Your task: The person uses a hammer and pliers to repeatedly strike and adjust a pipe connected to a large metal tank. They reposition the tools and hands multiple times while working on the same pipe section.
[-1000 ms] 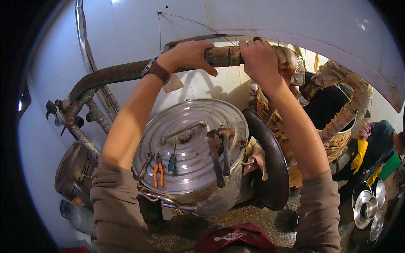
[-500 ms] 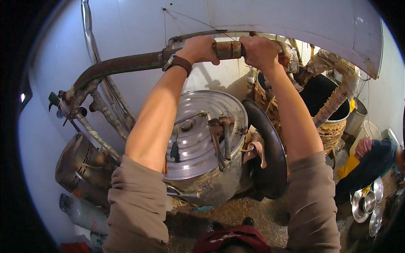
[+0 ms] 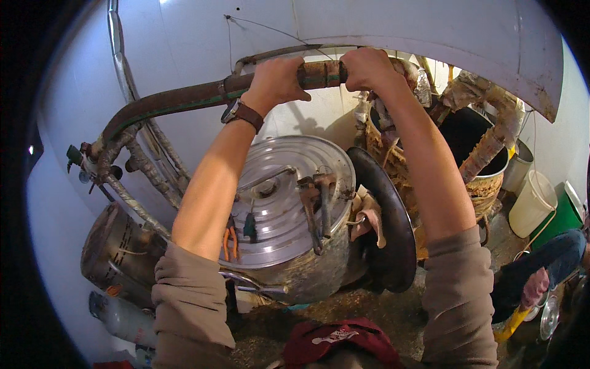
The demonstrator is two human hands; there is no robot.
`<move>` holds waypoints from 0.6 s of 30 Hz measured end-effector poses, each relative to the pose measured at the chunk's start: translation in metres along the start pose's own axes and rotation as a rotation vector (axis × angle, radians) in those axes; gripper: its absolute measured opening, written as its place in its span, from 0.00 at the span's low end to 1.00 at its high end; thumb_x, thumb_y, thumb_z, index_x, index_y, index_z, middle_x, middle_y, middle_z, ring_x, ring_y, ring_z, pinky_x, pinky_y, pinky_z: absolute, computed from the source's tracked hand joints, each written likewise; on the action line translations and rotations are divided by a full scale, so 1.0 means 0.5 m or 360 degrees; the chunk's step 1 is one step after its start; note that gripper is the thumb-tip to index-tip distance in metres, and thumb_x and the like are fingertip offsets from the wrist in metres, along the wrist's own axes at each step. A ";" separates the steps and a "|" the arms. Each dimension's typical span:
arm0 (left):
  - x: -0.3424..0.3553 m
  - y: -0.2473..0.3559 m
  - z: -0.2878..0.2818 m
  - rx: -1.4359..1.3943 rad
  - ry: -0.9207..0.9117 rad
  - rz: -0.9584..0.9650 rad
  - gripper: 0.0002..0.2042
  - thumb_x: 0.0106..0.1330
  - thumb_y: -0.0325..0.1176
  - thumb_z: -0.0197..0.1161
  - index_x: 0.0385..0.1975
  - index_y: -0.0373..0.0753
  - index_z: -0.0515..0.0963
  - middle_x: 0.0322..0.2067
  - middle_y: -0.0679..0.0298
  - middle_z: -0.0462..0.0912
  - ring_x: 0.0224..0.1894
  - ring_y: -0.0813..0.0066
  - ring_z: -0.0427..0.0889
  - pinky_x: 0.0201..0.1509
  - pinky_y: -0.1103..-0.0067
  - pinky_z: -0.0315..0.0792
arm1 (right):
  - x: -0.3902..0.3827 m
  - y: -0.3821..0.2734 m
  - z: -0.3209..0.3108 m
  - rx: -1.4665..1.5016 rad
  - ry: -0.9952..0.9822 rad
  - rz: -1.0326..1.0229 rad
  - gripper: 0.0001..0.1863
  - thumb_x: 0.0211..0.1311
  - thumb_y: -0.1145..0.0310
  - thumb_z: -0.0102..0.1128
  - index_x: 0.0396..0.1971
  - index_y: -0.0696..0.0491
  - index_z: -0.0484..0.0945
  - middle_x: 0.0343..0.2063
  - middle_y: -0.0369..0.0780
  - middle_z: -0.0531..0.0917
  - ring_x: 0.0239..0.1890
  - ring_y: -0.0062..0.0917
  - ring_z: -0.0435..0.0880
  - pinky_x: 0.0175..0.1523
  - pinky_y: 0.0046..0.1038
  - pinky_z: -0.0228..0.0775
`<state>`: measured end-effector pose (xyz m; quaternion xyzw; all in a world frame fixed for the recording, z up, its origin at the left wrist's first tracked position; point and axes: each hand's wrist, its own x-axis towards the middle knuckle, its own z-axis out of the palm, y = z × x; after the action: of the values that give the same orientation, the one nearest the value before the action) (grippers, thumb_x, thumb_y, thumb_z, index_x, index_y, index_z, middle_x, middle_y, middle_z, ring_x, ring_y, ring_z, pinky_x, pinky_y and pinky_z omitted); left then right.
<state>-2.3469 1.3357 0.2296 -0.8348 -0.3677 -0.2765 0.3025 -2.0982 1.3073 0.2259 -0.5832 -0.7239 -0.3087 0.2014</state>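
A thick rusty pipe (image 3: pixel 172 102) with a green streak runs across in front of the wall, and both my arms reach up to it. My left hand (image 3: pixel 278 81) is closed round the pipe, thumb pointing right. Just right of it my right hand (image 3: pixel 367 69) grips the same pipe. Between them a short brown pipe collar (image 3: pixel 323 74) shows. Below stands a big pot with a ribbed metal lid (image 3: pixel 286 230). On the lid lie two rusty wrench-like tools (image 3: pixel 326 206), orange-handled pliers (image 3: pixel 230 243) and a dark green-handled tool (image 3: pixel 249 226).
A large black pan (image 3: pixel 396 246) leans against the pot, beside a tan cloth (image 3: pixel 370 220). Behind my right arm stands an open crusted vat (image 3: pixel 488 187). At right, another person's blue sleeve (image 3: pixel 547 261) and yellow glove (image 3: pixel 513 323) reach down. A cream bucket (image 3: pixel 531 206) stands nearby.
Both hands keep their hold on the pipe and appear slightly farther left as the view shifts. The other person's arm has swung lower, uncovering the cream bucket and a green one. The pliers have come into sight.
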 end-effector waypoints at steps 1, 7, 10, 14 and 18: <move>-0.004 0.002 0.006 0.0006 0.0067 0.0021 0.26 0.48 0.49 0.83 0.44 0.43 0.83 0.38 0.55 0.90 0.44 0.46 0.89 0.47 0.55 0.83 | 0.003 -0.001 -0.005 -0.0005 -0.0012 0.0010 0.15 0.41 0.69 0.68 0.34 0.52 0.89 0.35 0.48 0.91 0.43 0.47 0.92 0.49 0.47 0.86; -0.006 -0.017 0.028 0.0139 0.0297 0.0181 0.23 0.55 0.46 0.80 0.44 0.43 0.79 0.36 0.57 0.90 0.40 0.49 0.90 0.42 0.57 0.83 | 0.012 -0.015 -0.006 -0.0026 -0.0081 0.0068 0.16 0.43 0.69 0.67 0.36 0.53 0.90 0.37 0.50 0.91 0.46 0.48 0.92 0.52 0.47 0.86; 0.000 -0.037 0.038 0.0167 0.0351 0.0261 0.23 0.56 0.48 0.79 0.45 0.44 0.77 0.36 0.59 0.90 0.38 0.51 0.90 0.40 0.58 0.83 | 0.018 -0.025 0.004 0.0004 -0.0032 0.0124 0.15 0.44 0.69 0.67 0.36 0.54 0.90 0.37 0.49 0.92 0.46 0.48 0.92 0.51 0.47 0.86; 0.013 -0.054 0.049 0.0223 0.0388 0.0280 0.23 0.56 0.49 0.78 0.45 0.45 0.77 0.36 0.58 0.90 0.36 0.51 0.90 0.39 0.58 0.83 | 0.024 -0.035 0.011 -0.0014 0.0071 0.0145 0.15 0.46 0.69 0.69 0.37 0.54 0.91 0.38 0.49 0.92 0.46 0.47 0.92 0.51 0.47 0.86; 0.007 -0.057 0.049 0.0111 0.0382 0.0271 0.21 0.55 0.45 0.78 0.41 0.41 0.80 0.34 0.54 0.90 0.38 0.47 0.90 0.42 0.56 0.84 | 0.021 -0.042 0.009 -0.0062 0.0069 0.0154 0.14 0.47 0.68 0.72 0.37 0.52 0.92 0.36 0.48 0.93 0.45 0.43 0.94 0.51 0.43 0.86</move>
<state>-2.3611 1.3702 0.2245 -0.8130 -0.2661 -0.3347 0.3953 -2.1205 1.3151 0.2248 -0.6146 -0.6841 -0.3251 0.2205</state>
